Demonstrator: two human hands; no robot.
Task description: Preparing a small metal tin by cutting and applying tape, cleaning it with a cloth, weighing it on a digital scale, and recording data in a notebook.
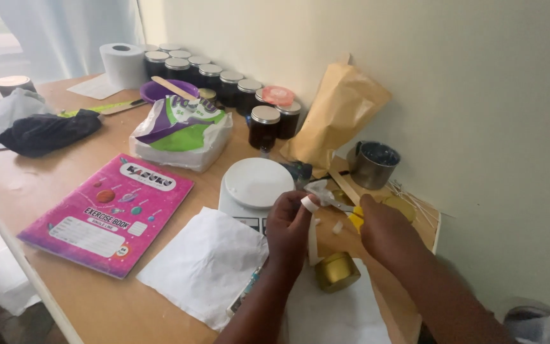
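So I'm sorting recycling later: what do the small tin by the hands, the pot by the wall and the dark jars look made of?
Small tin: likely metal, brushed gold sheen.
Pot: metal, dull grey and reflective.
Dark jars: probably glass, glossy with highlights, under silvery lids that look metallic.

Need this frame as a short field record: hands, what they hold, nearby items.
left hand: pinches a white strip
right hand: grips yellow-handled scissors, blades at the strip
below hands: gold tin on white paper
behind hands: white scale, metal cup
left of hands: pink exercise book
back row: dark jars
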